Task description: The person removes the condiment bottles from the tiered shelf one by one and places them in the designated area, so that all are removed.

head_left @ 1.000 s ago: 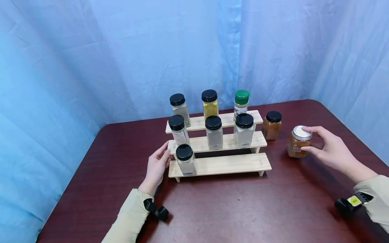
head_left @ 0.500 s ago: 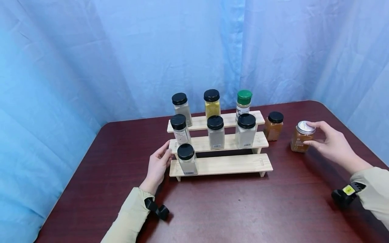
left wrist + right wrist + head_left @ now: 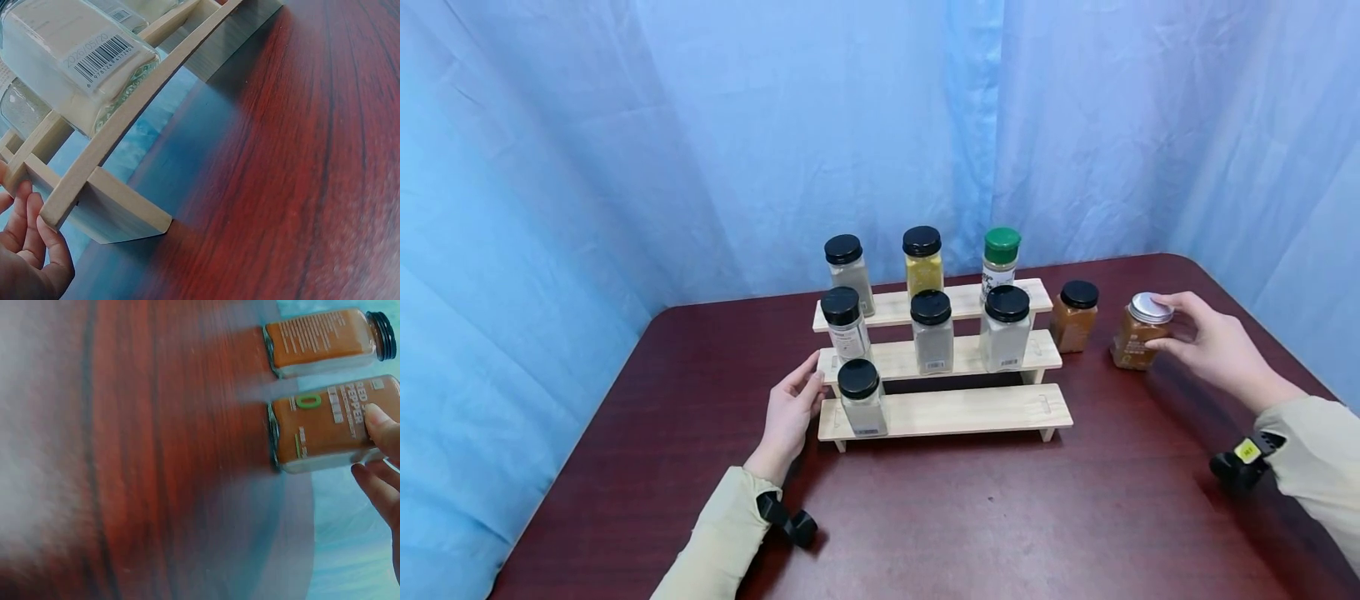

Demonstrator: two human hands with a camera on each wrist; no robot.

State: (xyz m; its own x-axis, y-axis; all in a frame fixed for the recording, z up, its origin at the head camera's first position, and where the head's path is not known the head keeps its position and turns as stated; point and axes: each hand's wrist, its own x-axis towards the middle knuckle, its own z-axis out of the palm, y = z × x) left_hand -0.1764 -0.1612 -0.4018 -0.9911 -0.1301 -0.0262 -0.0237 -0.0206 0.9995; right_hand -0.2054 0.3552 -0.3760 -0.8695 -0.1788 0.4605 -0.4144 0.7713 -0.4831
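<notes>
A three-tier wooden spice rack (image 3: 962,410) stands on the table. My left hand (image 3: 788,412) holds its left end, thumb against the end of the lowest shelf (image 3: 134,109) in the left wrist view. Over on the right, my right hand (image 3: 1217,350) grips a silver-lidded spice jar (image 3: 1135,340) of orange-brown powder between thumb and fingers. RED PEPPER is printed on this jar's label (image 3: 325,428). It is upright, on or very near the table. Close to its left stands a black-lidded jar (image 3: 1072,321) of similar powder.
Three jars stand on the top shelf, one with a green lid (image 3: 1002,245); three black-lidded jars, including a middle one (image 3: 932,342), are on the second. A single black-lidded jar (image 3: 862,404) stands at the lowest shelf's left end. Blue curtains (image 3: 820,125) surround the table (image 3: 925,517).
My right hand has moved the red pepper jar a little farther back on the table, beside the black-lidded jar. The left hand has stayed at the rack's end.
</notes>
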